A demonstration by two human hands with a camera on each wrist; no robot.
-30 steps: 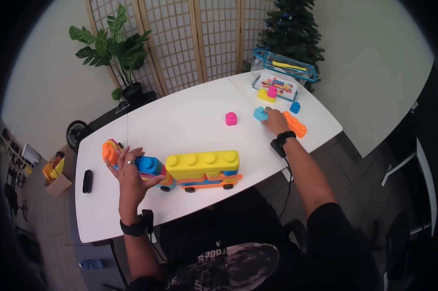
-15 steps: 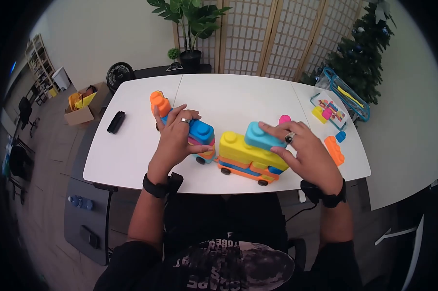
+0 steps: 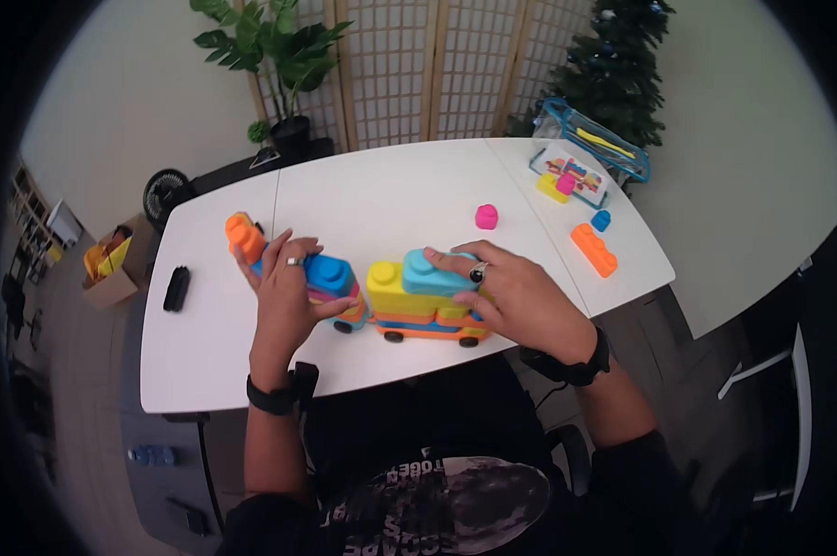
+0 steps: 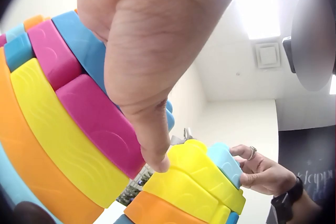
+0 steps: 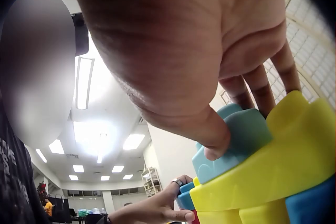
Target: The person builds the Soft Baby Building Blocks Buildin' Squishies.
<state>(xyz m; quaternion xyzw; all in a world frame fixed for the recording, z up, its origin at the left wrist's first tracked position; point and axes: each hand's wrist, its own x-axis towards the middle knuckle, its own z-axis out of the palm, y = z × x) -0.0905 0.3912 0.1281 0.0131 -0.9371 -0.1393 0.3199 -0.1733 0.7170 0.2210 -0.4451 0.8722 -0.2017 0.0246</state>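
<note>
A toy train of big plastic blocks stands along the near side of the table. My left hand (image 3: 287, 296) lies over its front car, fingers across the blue block (image 3: 331, 274) and thumb along the rear side, holding it. An orange block (image 3: 243, 237) tops the far left end of this car. On the rear car, my right hand (image 3: 534, 301) grips a light blue block (image 5: 247, 129) between thumb and fingers. That block sits over the long yellow block (image 3: 386, 289), with yellow studs showing on the left in the head view and beyond the fingers in the right wrist view.
A pink block (image 3: 486, 217) stands beyond the rear car. Farther right lie an orange block (image 3: 593, 250), a small blue block (image 3: 601, 221), and yellow and pink blocks (image 3: 555, 188) by a clear bag (image 3: 596, 139). A black case (image 3: 176, 289) lies at the left.
My right hand picked up the light blue block from the table's right side and brought it onto the yellow block. My left hand stays on the front car. The head view has swung about.
</note>
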